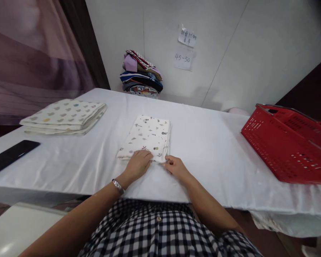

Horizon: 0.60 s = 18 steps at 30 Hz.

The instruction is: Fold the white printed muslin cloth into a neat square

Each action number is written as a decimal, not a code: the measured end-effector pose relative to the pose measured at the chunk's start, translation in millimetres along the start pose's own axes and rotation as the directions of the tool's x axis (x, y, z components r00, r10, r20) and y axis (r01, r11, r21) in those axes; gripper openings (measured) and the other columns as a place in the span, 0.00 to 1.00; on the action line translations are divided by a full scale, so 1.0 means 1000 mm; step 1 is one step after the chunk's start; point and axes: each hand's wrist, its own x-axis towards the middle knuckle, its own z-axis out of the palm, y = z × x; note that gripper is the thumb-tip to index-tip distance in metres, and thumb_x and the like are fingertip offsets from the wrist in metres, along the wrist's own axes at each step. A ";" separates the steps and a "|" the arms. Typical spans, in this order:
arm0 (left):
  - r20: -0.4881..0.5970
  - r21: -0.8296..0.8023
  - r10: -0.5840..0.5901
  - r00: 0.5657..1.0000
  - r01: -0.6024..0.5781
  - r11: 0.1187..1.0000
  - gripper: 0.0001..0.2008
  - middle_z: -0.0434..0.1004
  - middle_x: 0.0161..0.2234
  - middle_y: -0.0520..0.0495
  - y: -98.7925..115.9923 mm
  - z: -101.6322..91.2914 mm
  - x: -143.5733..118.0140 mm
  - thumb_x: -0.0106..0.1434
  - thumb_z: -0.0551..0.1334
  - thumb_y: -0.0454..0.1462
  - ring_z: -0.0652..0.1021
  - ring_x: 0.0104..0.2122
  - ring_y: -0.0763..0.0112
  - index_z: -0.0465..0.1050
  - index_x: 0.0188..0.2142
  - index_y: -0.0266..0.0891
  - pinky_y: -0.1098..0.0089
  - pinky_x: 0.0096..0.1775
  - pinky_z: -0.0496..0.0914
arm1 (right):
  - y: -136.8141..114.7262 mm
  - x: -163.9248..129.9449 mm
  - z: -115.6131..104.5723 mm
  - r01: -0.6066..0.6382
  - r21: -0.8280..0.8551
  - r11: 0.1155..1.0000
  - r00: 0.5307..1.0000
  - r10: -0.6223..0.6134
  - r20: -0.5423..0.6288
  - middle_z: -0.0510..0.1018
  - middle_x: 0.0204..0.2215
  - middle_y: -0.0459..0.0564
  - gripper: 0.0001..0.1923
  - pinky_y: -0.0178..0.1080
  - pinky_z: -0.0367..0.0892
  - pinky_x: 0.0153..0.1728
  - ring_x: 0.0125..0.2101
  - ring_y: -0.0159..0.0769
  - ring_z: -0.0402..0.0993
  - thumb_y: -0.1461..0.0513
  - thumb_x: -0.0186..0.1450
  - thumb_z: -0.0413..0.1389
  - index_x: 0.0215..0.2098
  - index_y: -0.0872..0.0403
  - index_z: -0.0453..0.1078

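A folded white cloth with small printed figures lies flat on the table in front of me. My left hand rests on its near edge, fingers laid over the top and slightly bent. At the near right corner, the thumb and fingers of my right hand pinch the cloth's edge. The layers of the fold show along its right side. A silver bracelet is on my left wrist.
A larger folded cloth with grey prints lies at the left, behind a black phone-like slab. The red basket stands at the right of the white-covered table. Folded fabrics are stacked by the wall.
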 end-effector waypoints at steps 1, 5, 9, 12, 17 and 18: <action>0.022 -0.009 -0.007 1.000 0.007 1.000 0.11 0.75 0.43 0.43 0.001 -0.001 0.000 0.61 0.54 0.31 0.72 0.46 0.60 0.72 0.41 0.39 0.57 0.49 0.66 | 0.001 0.000 0.000 -0.004 -0.012 1.000 1.000 0.004 0.003 0.66 0.17 0.37 0.16 0.31 0.55 0.16 0.14 0.25 0.58 0.55 0.54 0.59 0.38 0.54 0.67; 0.059 -0.068 -0.043 0.997 0.047 0.997 0.12 0.74 0.44 0.43 0.012 -0.008 0.003 0.59 0.56 0.32 0.71 0.46 0.60 0.71 0.43 0.40 0.57 0.51 0.64 | 0.001 -0.001 -0.001 0.010 -0.075 0.997 1.000 -0.011 -0.009 0.67 0.17 0.38 0.12 0.31 0.54 0.17 0.15 0.25 0.58 0.55 0.56 0.57 0.35 0.53 0.67; 0.059 -0.088 -0.020 0.998 0.025 0.996 0.15 0.73 0.45 0.44 0.020 -0.009 0.007 0.59 0.56 0.32 0.71 0.46 0.60 0.70 0.47 0.41 0.57 0.50 0.63 | -0.004 -0.003 -0.002 0.041 -0.158 0.987 0.999 -0.043 -0.007 0.66 0.16 0.37 0.09 0.30 0.54 0.18 0.15 0.25 0.58 0.56 0.58 0.56 0.31 0.52 0.66; 0.071 -0.097 0.000 0.997 0.007 0.995 0.14 0.74 0.42 0.45 0.021 -0.008 0.008 0.59 0.56 0.32 0.71 0.44 0.61 0.72 0.44 0.42 0.58 0.47 0.64 | -0.006 -0.004 -0.004 0.013 -0.143 0.990 0.999 -0.007 0.042 0.64 0.14 0.37 0.10 0.30 0.53 0.17 0.14 0.25 0.58 0.54 0.59 0.56 0.29 0.52 0.65; 0.048 -0.182 -0.032 0.998 0.041 0.982 0.11 0.74 0.42 0.45 0.020 -0.011 0.015 0.61 0.59 0.39 0.72 0.44 0.62 0.73 0.42 0.42 0.58 0.48 0.65 | -0.016 0.008 -0.008 -0.105 -0.006 0.995 0.989 0.105 0.104 0.67 0.14 0.38 0.15 0.31 0.53 0.15 0.12 0.25 0.59 0.50 0.58 0.56 0.27 0.54 0.65; 0.035 -0.194 -0.040 0.999 0.046 0.980 0.12 0.74 0.44 0.45 0.020 -0.010 0.018 0.62 0.58 0.41 0.72 0.45 0.62 0.73 0.43 0.41 0.58 0.49 0.65 | -0.020 0.012 -0.010 -0.121 0.011 0.993 0.987 0.119 0.109 0.68 0.15 0.39 0.15 0.30 0.52 0.15 0.12 0.25 0.60 0.50 0.58 0.56 0.28 0.54 0.65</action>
